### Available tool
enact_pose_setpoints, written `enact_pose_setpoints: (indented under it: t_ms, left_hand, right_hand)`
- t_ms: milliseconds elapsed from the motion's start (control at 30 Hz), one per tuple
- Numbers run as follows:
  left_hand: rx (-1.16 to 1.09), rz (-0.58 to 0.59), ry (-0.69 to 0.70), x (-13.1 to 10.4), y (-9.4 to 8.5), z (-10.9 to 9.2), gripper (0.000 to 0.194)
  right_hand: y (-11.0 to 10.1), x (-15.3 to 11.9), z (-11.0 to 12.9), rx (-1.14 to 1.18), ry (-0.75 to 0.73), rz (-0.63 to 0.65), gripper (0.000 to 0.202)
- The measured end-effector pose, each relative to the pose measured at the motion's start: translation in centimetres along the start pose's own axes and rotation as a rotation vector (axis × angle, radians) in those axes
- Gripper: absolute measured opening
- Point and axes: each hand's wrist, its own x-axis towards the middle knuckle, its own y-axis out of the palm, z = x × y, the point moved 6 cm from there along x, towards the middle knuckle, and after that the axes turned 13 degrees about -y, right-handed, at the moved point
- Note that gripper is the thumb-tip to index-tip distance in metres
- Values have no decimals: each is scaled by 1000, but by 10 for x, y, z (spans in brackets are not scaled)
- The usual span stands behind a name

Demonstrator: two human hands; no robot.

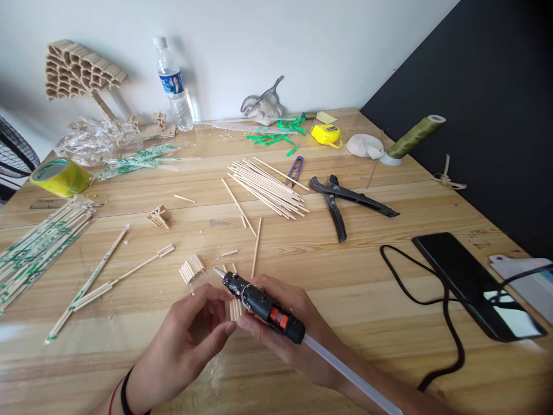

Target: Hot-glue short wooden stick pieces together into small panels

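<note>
Gripping a glue gun — right hand, left hand pinching sticks.

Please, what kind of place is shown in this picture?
Probably a home or hobby craft workspace. A wooden table holds loose bamboo sticks, black cutters and tape, and the right hand holds a glue gun.

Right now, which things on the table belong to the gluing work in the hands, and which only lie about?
In use:
- glue gun in right hand
- short sticks at left hand
- stick bundle
- long sticks

Lying about:
- bottle
- tape roll
- cutters
- phone
- thread spool
</note>
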Motion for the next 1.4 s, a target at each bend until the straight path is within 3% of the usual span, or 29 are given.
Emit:
enact_pose_setpoints:
  t_ms: [1400]
  left_hand:
    - [28, -12, 18, 1, 0, -3, 18]
  right_hand:
    - [0, -2, 1, -38, -58, 8, 11]
